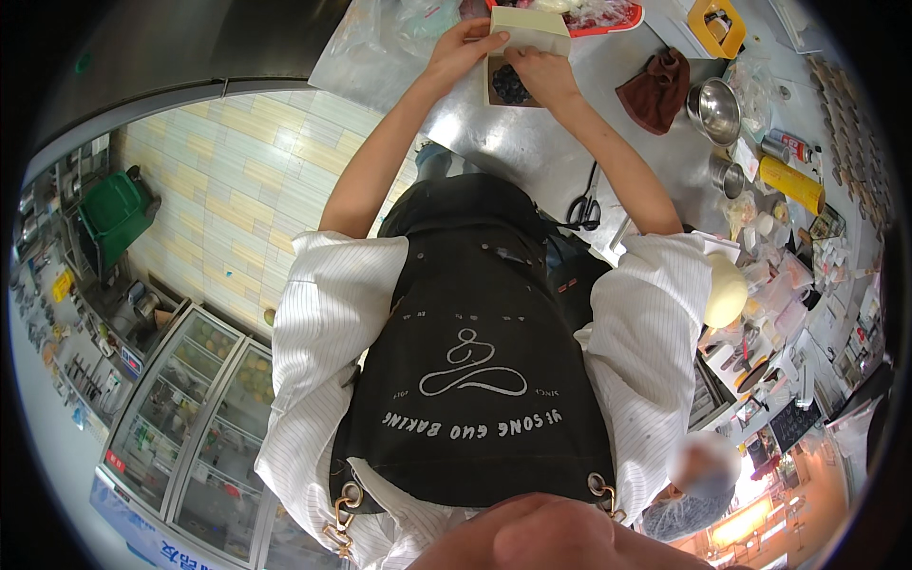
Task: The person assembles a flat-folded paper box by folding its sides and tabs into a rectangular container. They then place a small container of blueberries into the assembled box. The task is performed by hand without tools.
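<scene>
A small cardboard box (515,103) with a pale raised lid (532,28) sits on the metal worktable at the top of the view. Inside it lies a cluster of dark round fruit, perhaps grapes or blueberries (510,84). At the lid's left edge, my left hand (465,49) grips the card between thumb and fingers. My right hand (541,76) reaches in from the right beside the fruit, its fingers bent down. Those fingertips are partly hidden, so what they pinch, if anything, cannot be made out.
Behind the box are a red tray (622,19) and plastic bags (418,24). To the right lie a brown cloth (655,90), a steel bowl (714,111), a yellow cylinder (791,183) and black-handled scissors (582,211). Another person in a hair net (689,513) is at lower right.
</scene>
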{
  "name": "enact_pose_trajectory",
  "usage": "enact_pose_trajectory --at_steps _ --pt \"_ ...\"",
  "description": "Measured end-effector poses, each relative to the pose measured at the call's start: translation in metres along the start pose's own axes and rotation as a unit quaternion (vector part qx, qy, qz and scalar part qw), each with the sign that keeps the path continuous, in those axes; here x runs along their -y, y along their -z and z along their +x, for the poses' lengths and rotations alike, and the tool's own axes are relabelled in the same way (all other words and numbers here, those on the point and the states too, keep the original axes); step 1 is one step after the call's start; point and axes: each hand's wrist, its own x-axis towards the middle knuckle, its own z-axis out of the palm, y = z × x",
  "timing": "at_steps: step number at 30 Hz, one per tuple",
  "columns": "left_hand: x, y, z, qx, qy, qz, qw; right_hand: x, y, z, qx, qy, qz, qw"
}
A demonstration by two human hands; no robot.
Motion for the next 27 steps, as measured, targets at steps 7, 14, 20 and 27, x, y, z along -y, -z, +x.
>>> enact_pose_trajectory --at_steps 7,14,20,27 --pt "0.010 0.003 0.007 -0.011 -0.017 -0.012 1.000 -0.004 0.020 -0.025 0.089 -0.144 0.110 0.979" --pt "0.013 0.005 0.007 -0.006 0.014 0.010 1.000 0.003 0.032 -0.037 0.131 -0.169 0.140 0.967" --pt "0.012 0.003 0.006 -0.017 -0.003 0.007 1.000 0.007 0.010 -0.037 0.095 -0.110 0.090 0.985" --pt "0.012 0.003 0.007 -0.012 0.001 0.004 1.000 0.009 0.008 -0.027 0.081 -0.069 0.062 0.992"
